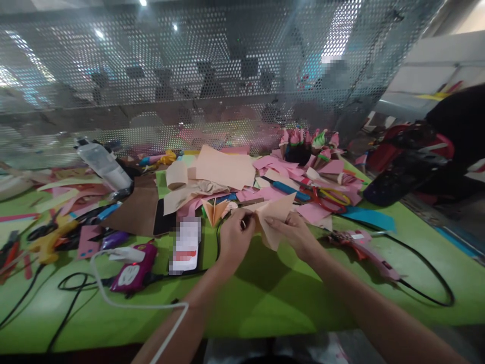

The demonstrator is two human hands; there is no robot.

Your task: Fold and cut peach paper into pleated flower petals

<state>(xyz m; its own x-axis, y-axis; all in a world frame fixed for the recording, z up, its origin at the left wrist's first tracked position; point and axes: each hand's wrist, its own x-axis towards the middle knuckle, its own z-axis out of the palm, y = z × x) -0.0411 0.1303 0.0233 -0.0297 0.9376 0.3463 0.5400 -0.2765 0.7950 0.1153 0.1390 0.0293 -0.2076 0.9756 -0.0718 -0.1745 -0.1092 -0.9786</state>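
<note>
Both hands grip one folded peach paper sheet (273,218) above the green desk (265,298): the left hand (235,237) pinches its left edge, the right hand (297,235) closes on its right side. A pink glue gun (361,247) lies right of the sheet.

I see overhead lamps glaring through the perforated grey metal screen (189,76). The left hand (235,235) and right hand (298,236), pinching a peach folded paper sheet (278,212), throw soft shadows on the green desk (288,308); its corners bow and smear.
</note>
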